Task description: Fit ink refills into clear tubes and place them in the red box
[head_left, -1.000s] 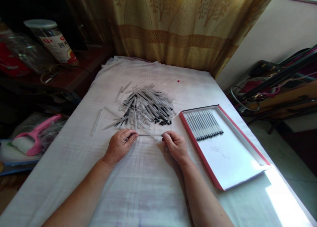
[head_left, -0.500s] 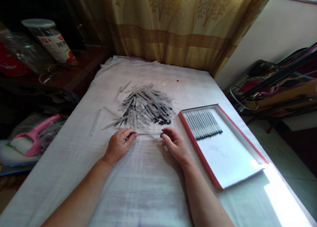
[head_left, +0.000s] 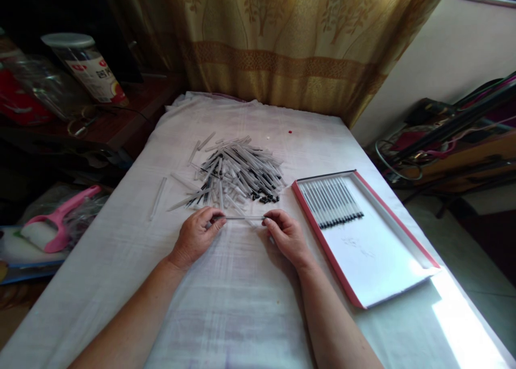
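Note:
Between my two hands a thin pen [head_left: 244, 217] is held level, one end in each pinch. My left hand [head_left: 199, 232] is closed on its left end, thumb against the fingers. Closed on its right end, which looks dark, is my right hand [head_left: 284, 234]. Just beyond the hands lies a heap of loose pen parts [head_left: 242, 170]: clear barrels, dark refills and small black pieces. To the right a shallow red-edged box [head_left: 342, 275] holds a row of pens [head_left: 332, 202] side by side, their black ends toward me.
A single clear barrel [head_left: 158, 199] lies left of the heap on the white cloth [head_left: 226, 304]. A pink-handled roller [head_left: 60, 218] rests beside the table at left. Jars [head_left: 91, 71] stand on a dark cabinet; a gold curtain [head_left: 274, 57] hangs behind.
Both hands stay nearly in place with the pen between them. The whole view shifts very slightly; nothing else has visibly moved.

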Motion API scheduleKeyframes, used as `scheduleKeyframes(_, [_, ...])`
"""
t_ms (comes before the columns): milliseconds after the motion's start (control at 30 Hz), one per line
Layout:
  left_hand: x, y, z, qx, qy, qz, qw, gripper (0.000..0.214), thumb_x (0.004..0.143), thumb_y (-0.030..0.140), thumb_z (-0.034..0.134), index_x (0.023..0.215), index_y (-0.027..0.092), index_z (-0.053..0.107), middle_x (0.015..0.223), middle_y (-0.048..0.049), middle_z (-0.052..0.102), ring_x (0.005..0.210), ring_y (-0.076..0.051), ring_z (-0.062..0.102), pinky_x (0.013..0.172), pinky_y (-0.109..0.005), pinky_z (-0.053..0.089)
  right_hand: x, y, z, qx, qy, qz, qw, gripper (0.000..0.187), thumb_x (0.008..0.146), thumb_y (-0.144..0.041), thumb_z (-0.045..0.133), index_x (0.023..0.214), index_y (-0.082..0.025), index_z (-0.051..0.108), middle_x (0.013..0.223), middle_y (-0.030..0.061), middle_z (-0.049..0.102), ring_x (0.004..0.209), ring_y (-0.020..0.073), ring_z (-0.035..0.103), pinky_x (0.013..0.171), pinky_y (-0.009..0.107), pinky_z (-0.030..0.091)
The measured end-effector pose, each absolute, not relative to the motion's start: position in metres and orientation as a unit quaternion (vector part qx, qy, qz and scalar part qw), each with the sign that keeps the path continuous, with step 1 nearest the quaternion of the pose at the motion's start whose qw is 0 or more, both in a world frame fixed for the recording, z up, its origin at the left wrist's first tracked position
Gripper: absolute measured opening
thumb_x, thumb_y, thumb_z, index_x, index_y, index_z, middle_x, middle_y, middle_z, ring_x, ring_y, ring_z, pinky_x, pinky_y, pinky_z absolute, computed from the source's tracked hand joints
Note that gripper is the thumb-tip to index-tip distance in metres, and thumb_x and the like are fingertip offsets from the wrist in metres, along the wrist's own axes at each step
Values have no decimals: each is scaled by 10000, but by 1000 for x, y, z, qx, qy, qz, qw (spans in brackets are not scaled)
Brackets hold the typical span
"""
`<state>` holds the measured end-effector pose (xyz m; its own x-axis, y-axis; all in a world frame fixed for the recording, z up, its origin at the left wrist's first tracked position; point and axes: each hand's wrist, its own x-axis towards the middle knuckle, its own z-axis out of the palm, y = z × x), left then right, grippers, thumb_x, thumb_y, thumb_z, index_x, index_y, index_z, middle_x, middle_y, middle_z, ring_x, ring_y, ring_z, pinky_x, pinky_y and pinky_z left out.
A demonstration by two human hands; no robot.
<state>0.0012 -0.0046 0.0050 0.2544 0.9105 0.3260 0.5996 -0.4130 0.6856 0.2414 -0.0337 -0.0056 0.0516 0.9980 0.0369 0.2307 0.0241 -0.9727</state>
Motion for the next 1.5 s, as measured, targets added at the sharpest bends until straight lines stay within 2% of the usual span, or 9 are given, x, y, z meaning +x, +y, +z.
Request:
scheduleKeyframes(100, [3, -7, 5, 757, 496, 355, 236, 151, 855, 341, 555, 896, 215, 628, 822, -10, 666, 678, -139, 606, 667, -242, 492, 240, -33, -2, -562, -529, 426, 472, 204, 802, -398, 619, 847, -201, 647, 746, 25, 666, 601, 130, 568, 532, 233, 451])
scheduleKeyframes(233, [2, -9, 9, 764, 511, 323, 227, 256, 871, 415, 527, 979, 211, 638, 799, -18, 682, 682, -157, 617, 670, -259, 479, 239, -33, 3, -550, -491, 454, 501, 218, 782, -411, 641, 837, -199, 635, 715, 14, 661, 559, 118, 558, 545, 243, 466])
scheduleKeyframes(400, [-1, -7, 11, 776, 518, 287, 215, 387, 921, 445, 424, 710, 208, 647, 616, -17, 642, 605, -165, 602, 594, -258, 421, 239, -33, 8, -551, -466, 465, 512, 259, 744, -449, 675, 805, -201, 637, 674, 6, 650, 541, 121, 555, 536, 250, 464])
scheduleKeyframes(800, [1, -8, 4, 743, 522, 330, 258, 176, 828, 384, 612, 815, 210, 637, 679, 30, 633, 615, -131, 586, 609, -228, 435, 239, -32, 9, -560, -443, 486, 504, 310, 720, -483, 697, 789, -188, 627, 665, 8, 652, 512, 110, 525, 478, 232, 399])
scheduleKeyframes(967, [5, -11, 6, 759, 516, 310, 248, 154, 825, 368, 627, 820, 213, 630, 668, 32, 620, 615, -137, 586, 604, -235, 436, 233, -35, 8, -546, -455, 508, 487, 351, 725, -450, 686, 958, -199, 606, 693, -3, 657, 496, 105, 517, 456, 222, 382])
scheduleKeyframes(1033, [3, -10, 9, 777, 498, 300, 242, 160, 835, 372, 621, 846, 213, 638, 694, 21, 634, 633, -145, 595, 620, -244, 447, 231, -38, 8, -554, -477, 498, 467, 320, 714, -418, 695, 940, -204, 619, 648, -21, 622, 496, 107, 509, 447, 218, 373])
scheduleKeyframes(1167, [-16, 1, 16, 794, 499, 317, 139, 206, 877, 380, 560, 939, 215, 667, 858, -41, 679, 795, -194, 628, 756, -304, 481, 231, -40, 9, -579, -478, 470, 464, 237, 723, -416, 682, 798, -199, 622, 621, -9, 605, 494, 111, 498, 420, 214, 350])
scheduleKeyframes(1300, [-39, 13, 18, 794, 552, 255, 1, 245, 860, 288, 558, 1056, 231, 694, 997, -97, 668, 938, -282, 602, 826, -411, 464, 234, -40, 11, -575, -428, 494, 492, 298, 710, -444, 692, 828, -185, 602, 666, 17, 658, 477, 98, 493, 415, 203, 353])
scheduleKeyframes(1500, [-42, 13, 15, 805, 555, 207, -40, 147, 823, 246, 615, 937, 236, 707, 1035, -102, 667, 986, -318, 583, 867, -478, 422, 233, -40, 11, -567, -396, 523, 498, 334, 667, -432, 732, 862, -174, 649, 679, 31, 682, 489, 101, 514, 432, 206, 372])
